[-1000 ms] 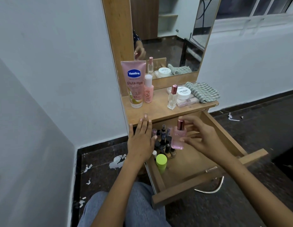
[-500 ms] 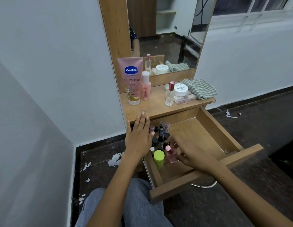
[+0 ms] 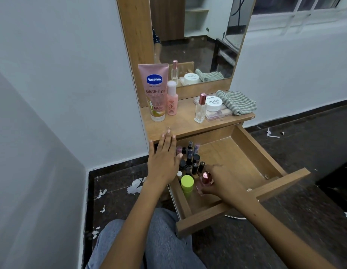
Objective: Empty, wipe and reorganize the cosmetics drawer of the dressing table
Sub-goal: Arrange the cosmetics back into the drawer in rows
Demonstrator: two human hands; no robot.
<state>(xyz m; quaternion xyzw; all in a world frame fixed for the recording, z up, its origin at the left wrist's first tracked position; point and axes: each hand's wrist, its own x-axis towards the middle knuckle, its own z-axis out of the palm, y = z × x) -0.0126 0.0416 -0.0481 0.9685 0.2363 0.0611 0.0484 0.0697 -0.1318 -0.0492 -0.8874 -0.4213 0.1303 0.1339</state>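
Observation:
The wooden drawer (image 3: 254, 152) of the dressing table is pulled out. Along its left side stand several small dark nail polish bottles (image 3: 190, 160) and a green-capped bottle (image 3: 187, 184). My right hand (image 3: 217, 183) grips a pink perfume bottle (image 3: 204, 181) with a rose-gold cap, standing it in the drawer next to the green-capped bottle. My left hand (image 3: 164, 162) rests flat, fingers straight, on the drawer's left wall by the table's front edge.
On the tabletop (image 3: 184, 125) stand a Vaseline tube (image 3: 155, 92), a small pink bottle (image 3: 172, 98), a clear perfume bottle (image 3: 200, 108), a white nail polish remover jar (image 3: 213, 103) on a palette, and a striped cloth (image 3: 236, 101). The mirror (image 3: 198, 35) rises behind. White scraps litter the dark floor.
My right hand has brought the pink perfume bottle down from above the drawer and stood it beside the green-capped bottle. My left hand has stayed in place.

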